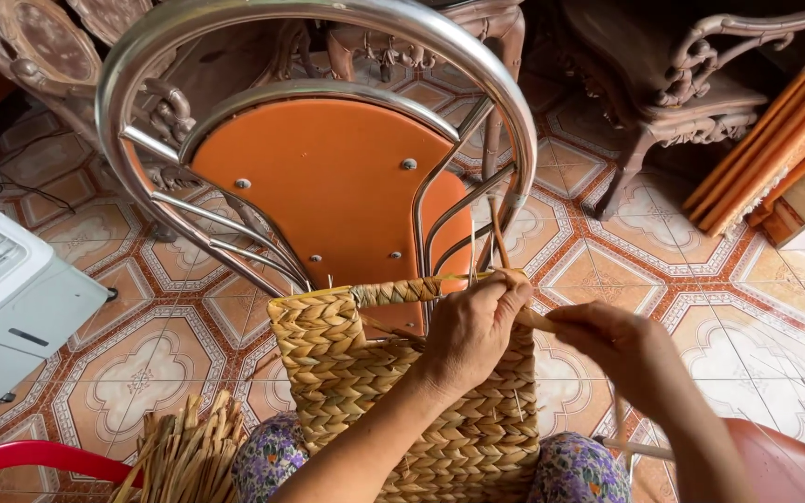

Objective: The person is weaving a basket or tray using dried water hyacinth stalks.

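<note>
Fingers (505, 296) of the left hand (472, 331) curl tight over the top edge of a woven basket panel (402, 401), pinching a straw-coloured fibre strand (498, 237) that rises past the knuckles; the right hand (607, 337) sits just beside it, fingers closed narrowly around the end of a flattened strand (538, 321) that bridges the two hands; the panel is plaited from thick, dry, tan fibre in a chunky braided herringbone, with a tighter twisted rim (393, 292) along the top and loose ends sticking out; it stands upright on the person's lap, between knees in purple floral fabric (272, 456), and leans against the orange seat (328, 177) of an overturned steel-framed chair (142, 56); a bundle of loose dried fibre stalks (184, 456) lies at lower left beside a red curved rim (30, 456); a white boxy appliance with a grille (2, 289) stands at the left edge; long orange and cream flat pieces (775, 149) lean in the upper right corner near carved dark wooden furniture (663, 65); patterned terracotta and cream floor tiles (142, 363) spread beneath everything.
</note>
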